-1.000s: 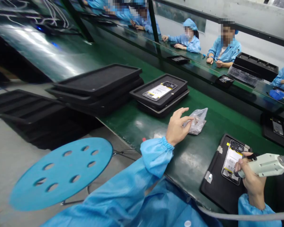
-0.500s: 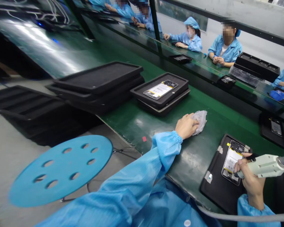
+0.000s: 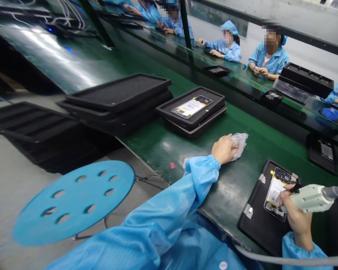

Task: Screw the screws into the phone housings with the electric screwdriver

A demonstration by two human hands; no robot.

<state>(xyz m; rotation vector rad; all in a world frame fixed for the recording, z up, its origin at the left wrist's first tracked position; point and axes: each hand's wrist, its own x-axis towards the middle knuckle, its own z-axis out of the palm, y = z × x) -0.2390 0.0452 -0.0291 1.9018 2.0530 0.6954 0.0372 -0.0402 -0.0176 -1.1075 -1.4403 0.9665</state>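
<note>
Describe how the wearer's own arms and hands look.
Both arms wear loose, light blue sleeves. The left sleeve is wrinkled, with a gathered cuff; the right sleeve shows only near the wrist. The left hand and right hand wear no gloves.

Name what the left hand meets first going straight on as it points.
The left hand would meet the bag first; they seem to be touching, though depth is unclear.

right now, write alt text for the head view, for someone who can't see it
A person's left hand touches a plastic bag on a green bench, while the right hand grips a pale tool by an opened phone on a black mat. Co-workers in blue are opposite.
</note>
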